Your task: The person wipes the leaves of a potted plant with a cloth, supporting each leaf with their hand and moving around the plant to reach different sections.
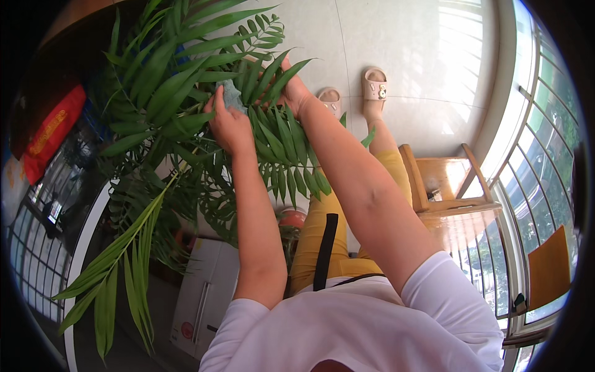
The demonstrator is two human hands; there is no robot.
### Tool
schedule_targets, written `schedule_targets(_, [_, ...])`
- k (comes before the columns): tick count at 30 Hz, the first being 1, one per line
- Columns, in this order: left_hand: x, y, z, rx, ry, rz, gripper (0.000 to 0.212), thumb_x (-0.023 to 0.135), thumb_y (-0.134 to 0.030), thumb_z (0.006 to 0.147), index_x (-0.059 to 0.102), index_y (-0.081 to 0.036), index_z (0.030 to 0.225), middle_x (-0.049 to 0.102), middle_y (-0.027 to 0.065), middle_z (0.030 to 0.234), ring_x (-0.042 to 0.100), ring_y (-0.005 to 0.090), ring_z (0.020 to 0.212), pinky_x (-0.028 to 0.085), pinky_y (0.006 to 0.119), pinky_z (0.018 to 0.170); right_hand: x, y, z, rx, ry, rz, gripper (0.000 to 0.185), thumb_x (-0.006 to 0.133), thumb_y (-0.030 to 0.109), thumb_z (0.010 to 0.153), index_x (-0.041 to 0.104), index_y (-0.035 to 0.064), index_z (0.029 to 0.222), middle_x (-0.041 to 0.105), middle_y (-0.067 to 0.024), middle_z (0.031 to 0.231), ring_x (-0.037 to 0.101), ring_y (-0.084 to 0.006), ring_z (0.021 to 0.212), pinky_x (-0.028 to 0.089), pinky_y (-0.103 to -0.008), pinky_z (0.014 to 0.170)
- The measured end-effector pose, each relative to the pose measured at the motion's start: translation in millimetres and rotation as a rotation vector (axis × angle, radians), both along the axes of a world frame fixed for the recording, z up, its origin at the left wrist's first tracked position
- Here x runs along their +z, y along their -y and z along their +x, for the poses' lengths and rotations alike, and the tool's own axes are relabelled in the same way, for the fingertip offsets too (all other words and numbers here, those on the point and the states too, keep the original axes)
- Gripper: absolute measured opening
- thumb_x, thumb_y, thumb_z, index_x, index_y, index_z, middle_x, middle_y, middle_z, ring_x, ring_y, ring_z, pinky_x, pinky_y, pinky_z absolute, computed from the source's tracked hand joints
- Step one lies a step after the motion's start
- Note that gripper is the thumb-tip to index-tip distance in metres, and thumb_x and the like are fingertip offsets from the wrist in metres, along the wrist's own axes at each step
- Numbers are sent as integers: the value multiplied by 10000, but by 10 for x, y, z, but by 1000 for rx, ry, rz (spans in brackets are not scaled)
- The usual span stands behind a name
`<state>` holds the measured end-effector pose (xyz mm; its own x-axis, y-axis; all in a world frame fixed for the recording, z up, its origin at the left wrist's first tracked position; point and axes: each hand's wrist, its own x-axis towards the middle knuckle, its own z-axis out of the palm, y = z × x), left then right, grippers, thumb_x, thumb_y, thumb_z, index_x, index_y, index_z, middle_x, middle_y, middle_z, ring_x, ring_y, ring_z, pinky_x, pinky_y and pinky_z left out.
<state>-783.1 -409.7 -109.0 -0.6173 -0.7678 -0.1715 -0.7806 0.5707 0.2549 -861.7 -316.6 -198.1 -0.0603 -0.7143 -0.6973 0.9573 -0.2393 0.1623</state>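
Note:
A leafy green palm plant (162,88) fills the upper left of the view. My left hand (231,124) holds a grey-green cloth (231,95) among its fronds, the thumb or a finger pressed against the cloth. My right hand (292,90) is just to the right, behind a frond's leaflets (267,81). Its fingers are partly hidden by the leaves, so whether it grips the frond is not clear. One long drooping frond (139,214) hangs toward the lower left.
A wooden chair (418,181) stands at the right, near the barred window (534,139). A white cabinet or appliance (204,283) is below the plant. At the far left lies a red packet (53,135) with writing. My slippered feet rest on the tiled floor (409,46).

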Motion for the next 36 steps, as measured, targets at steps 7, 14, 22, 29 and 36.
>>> schedule_targets(7, [26,-104,-217,80,10,200,434,501,-22,806,591,-173,1203,550,85,1212,521,315,1102,428,386,914,105,-42,-45,-1,-37,-21,731,322,755,844,584,154,1166,599,-29,920,552,-216,793,478,-386,656])
schedule_targets(14, [53,-327,-366,-211,178,37,458,484,-2,807,597,-213,1197,535,22,1224,503,282,1123,427,374,944,173,-145,21,-38,20,8,794,335,775,827,569,112,1196,619,-62,1018,579,-233,885,468,-390,777])
schedule_targets(22, [61,-333,-473,-354,-86,449,447,520,25,783,617,-192,1161,559,40,1209,511,290,1130,437,362,937,460,-254,-40,-57,26,11,862,336,760,834,410,78,1356,447,-150,1377,463,-285,1225,368,-404,1040])
schedule_targets(29, [32,-52,-486,-41,-337,390,379,531,51,812,631,-89,1150,576,119,1183,541,238,1090,396,331,959,5,-239,-17,-131,99,18,819,260,771,840,543,104,1222,592,-100,1124,549,-250,1046,409,-423,971])
schedule_targets(36, [-232,329,-376,134,-343,177,314,562,-25,838,582,16,1149,575,149,1159,559,259,1030,421,348,911,-93,-104,-260,-107,26,108,960,130,752,863,320,-28,1389,511,-187,1278,523,-296,1099,416,-440,974])
